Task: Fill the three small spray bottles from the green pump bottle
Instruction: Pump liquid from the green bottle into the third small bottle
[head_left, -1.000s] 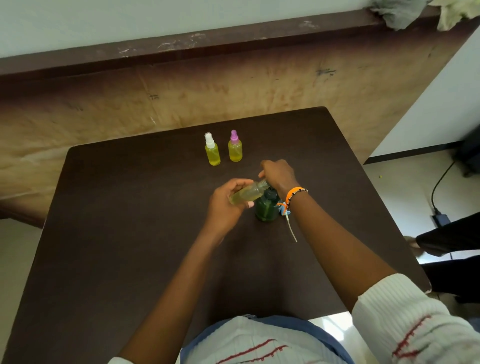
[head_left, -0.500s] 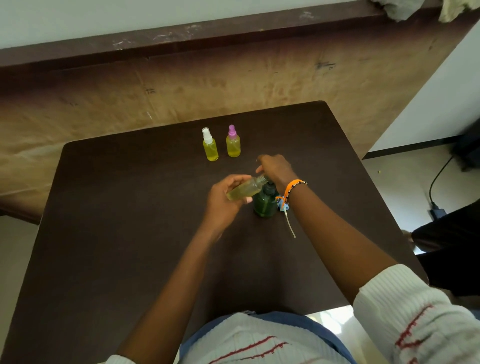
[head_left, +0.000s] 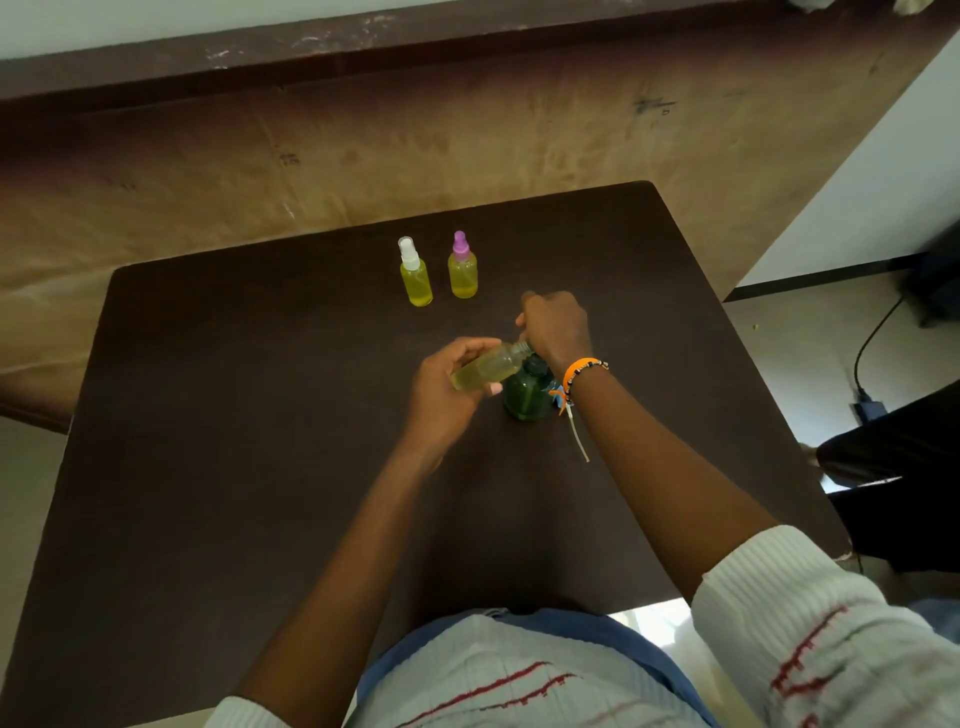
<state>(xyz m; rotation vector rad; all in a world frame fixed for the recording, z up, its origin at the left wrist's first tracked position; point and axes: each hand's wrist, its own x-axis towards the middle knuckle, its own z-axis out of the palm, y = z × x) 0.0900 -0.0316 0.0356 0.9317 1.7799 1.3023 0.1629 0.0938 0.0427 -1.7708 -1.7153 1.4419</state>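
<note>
My left hand (head_left: 447, 395) grips a small uncapped spray bottle (head_left: 488, 366) holding yellow liquid, tilted so its open neck points right, up against the top of the green pump bottle (head_left: 527, 397). The green bottle stands on the dark table (head_left: 234, 441). My right hand (head_left: 556, 325) is curled over the pump head, which it hides. Two capped small bottles of yellow liquid stand further back: one with a white sprayer (head_left: 414, 273), one with a pink sprayer (head_left: 462, 266).
A brown wall panel (head_left: 363, 156) rises behind the table. To the right is pale floor with a black cable and adapter (head_left: 865, 400). Someone's dark-clothed leg (head_left: 893, 452) shows at the right edge.
The hands and the bottles keep the same hold and pose. Only the camera view has shifted slightly.
</note>
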